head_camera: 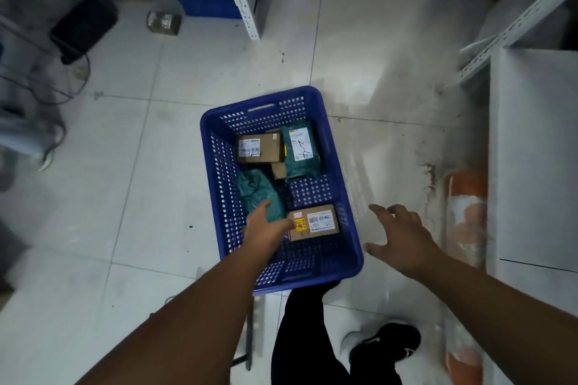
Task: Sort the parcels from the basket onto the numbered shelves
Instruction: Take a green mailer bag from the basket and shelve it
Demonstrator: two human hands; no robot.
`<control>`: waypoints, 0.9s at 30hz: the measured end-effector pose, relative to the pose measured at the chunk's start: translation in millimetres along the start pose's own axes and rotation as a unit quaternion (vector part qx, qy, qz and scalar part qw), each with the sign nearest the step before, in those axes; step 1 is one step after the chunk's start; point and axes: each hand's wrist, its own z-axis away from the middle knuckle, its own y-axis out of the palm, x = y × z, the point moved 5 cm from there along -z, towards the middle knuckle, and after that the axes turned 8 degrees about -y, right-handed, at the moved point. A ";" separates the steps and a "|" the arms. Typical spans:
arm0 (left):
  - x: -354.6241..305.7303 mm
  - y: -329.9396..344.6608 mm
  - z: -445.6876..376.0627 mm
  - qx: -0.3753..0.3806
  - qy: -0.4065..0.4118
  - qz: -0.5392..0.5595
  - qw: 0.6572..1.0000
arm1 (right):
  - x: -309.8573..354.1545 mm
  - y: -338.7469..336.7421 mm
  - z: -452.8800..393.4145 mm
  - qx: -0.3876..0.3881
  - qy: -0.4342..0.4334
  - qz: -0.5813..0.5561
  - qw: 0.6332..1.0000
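The near cardboard parcel (313, 222) lies flat in the near right corner of the blue basket (341, 166), its long axis across the basket, label up. The left hand (269, 223) is down inside the basket, fingers loosely extended, touching the parcel's left end beside a green bag (258, 194). It is the nearer hand. The right hand (403, 237) hovers spread outside the basket's right rim, holding nothing.
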 end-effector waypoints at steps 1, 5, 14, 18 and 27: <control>6.3 -4.1 -9.5 -0.006 -0.007 0.008 1.000 | 2.7 6.9 -6.5 0.006 -0.003 -0.004 1.000; 31.8 -20.8 -48.5 -0.047 -0.039 0.029 0.998 | 13.4 40.0 -38.4 0.027 -0.027 -0.020 0.999; 85.4 -29.0 -137.3 -0.099 -0.103 0.012 0.990 | 23.8 101.3 -106.4 0.034 -0.072 -0.032 0.996; 108.8 -21.0 -177.6 -0.108 -0.115 -0.018 0.987 | 27.7 136.6 -132.9 0.046 -0.098 -0.053 0.993; 132.3 5.6 -254.5 -0.146 -0.164 -0.084 0.972 | 19.1 188.9 -173.9 0.056 -0.116 -0.097 0.987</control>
